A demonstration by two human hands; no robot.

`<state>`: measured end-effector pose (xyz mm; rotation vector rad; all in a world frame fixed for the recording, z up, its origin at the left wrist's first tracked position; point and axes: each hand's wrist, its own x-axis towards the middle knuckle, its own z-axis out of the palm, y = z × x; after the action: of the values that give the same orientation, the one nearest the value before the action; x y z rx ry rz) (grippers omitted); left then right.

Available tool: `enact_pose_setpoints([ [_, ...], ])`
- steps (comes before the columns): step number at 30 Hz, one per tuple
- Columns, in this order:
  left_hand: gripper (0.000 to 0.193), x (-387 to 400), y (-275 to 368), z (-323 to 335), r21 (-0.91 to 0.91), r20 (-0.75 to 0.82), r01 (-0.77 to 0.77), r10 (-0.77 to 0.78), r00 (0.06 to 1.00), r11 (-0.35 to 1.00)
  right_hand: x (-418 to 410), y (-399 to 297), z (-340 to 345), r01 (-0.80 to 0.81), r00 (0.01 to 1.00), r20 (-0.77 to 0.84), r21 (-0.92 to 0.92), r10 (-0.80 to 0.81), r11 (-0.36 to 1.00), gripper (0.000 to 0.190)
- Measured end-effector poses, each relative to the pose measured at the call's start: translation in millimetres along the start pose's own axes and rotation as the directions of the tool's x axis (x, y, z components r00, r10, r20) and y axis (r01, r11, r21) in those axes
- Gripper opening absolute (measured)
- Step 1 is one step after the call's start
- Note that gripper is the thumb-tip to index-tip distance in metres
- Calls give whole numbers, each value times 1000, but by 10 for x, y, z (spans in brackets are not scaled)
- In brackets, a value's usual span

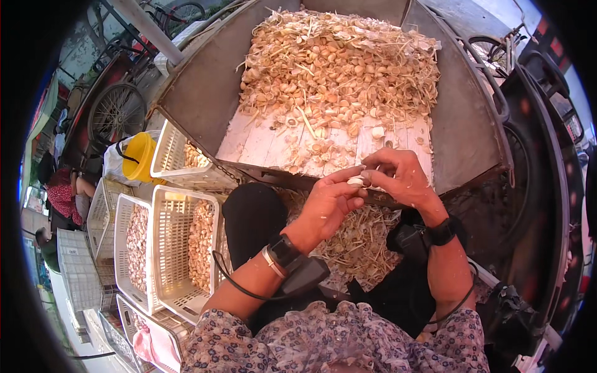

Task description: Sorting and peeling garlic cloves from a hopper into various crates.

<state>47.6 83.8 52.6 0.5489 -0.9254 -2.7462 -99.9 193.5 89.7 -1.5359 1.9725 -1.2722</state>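
Between the fingertips of my left hand (326, 207) is a pale garlic clove (356, 181), above the front edge of the cart bed. My right hand (401, 179) meets it there, thumb and forefinger pinched at the clove; whether they grip a bit of skin is too small to tell. Just beyond my hands, loose papery garlic skins (322, 151) lie on the pale boards (247, 140) of the cart bed. A whitish garlic piece (378, 133) rests on the boards nearby. Farther back rises a large heap of garlic cloves, skins and dry stalks (336, 70).
Metal side walls (466, 88) flank the heap. At my left stand a white plastic crate (175, 247) of cloves, another crate (122, 252) and a yellow bucket (139, 156). Skins and stalks (359, 238) litter the ground between my legs. Another person (65, 196) sits far left.
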Motion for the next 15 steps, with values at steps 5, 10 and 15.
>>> enact_pose_setpoints([
  [5, 19, 272, 277, -257, -49, -219, 29, -39, 975, 998, 441, 274, -167, -223, 871, -414, 144, 263, 964, 25],
  [10, 22, 525, 626, -482, 105, -327, -60, 91, 941, 993, 914, 709, 52, -145, 956, -291, -348, 40, 926, 22],
  [15, 18, 574, 719, -607, 111, -289, -96, 124, 949, 989, 1069, 1252, 520, -136, 985, -162, -515, 59, 846, 26],
])
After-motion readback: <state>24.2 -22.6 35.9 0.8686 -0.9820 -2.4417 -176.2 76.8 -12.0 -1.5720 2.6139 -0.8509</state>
